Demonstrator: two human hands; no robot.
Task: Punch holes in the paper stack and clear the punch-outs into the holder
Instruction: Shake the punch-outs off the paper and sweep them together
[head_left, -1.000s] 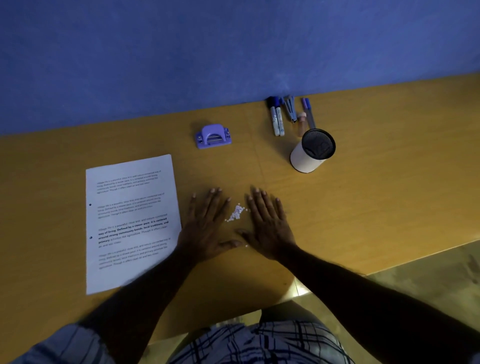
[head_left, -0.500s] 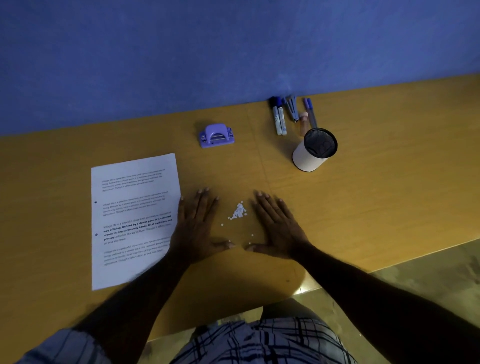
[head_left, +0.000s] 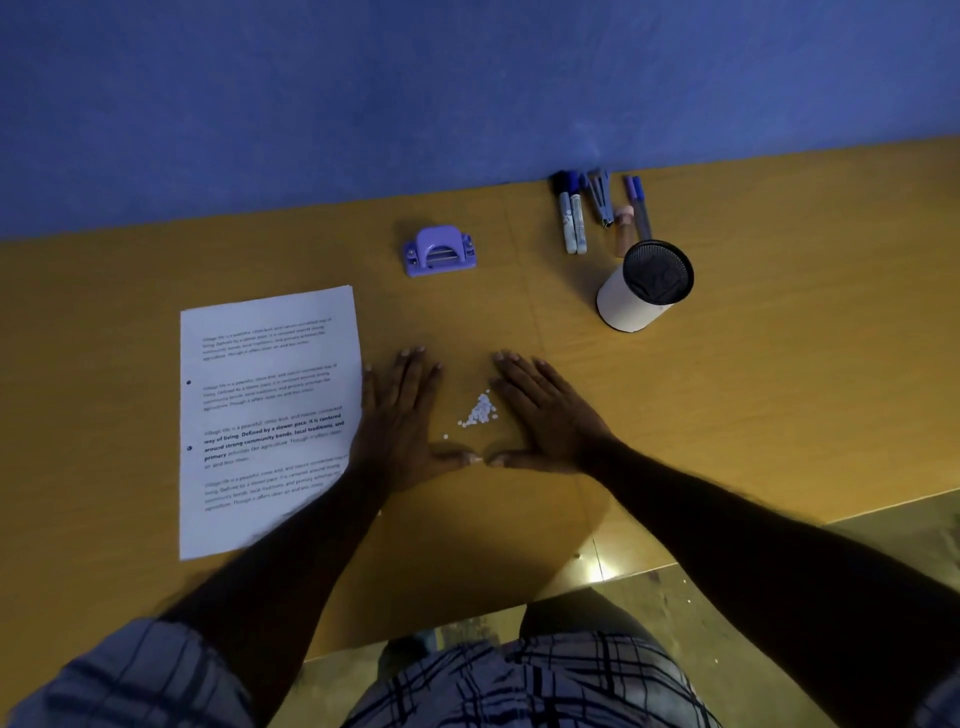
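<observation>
White punch-outs (head_left: 479, 411) sit in a small heap on the worktop (head_left: 779, 405), framed between two flat hands. Left hand (head_left: 402, 423) and right hand (head_left: 550, 418) lie palm-down, fingers straight, thumb tips nearly meeting. Punched paper stack (head_left: 267, 421) lies just left; purple punch (head_left: 439, 250) and holder (head_left: 644, 286) stand farther back.

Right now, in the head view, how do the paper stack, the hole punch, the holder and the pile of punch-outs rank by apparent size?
1. paper stack, by far the largest
2. holder
3. hole punch, somewhat smaller than the holder
4. punch-outs, the smallest patch
</observation>
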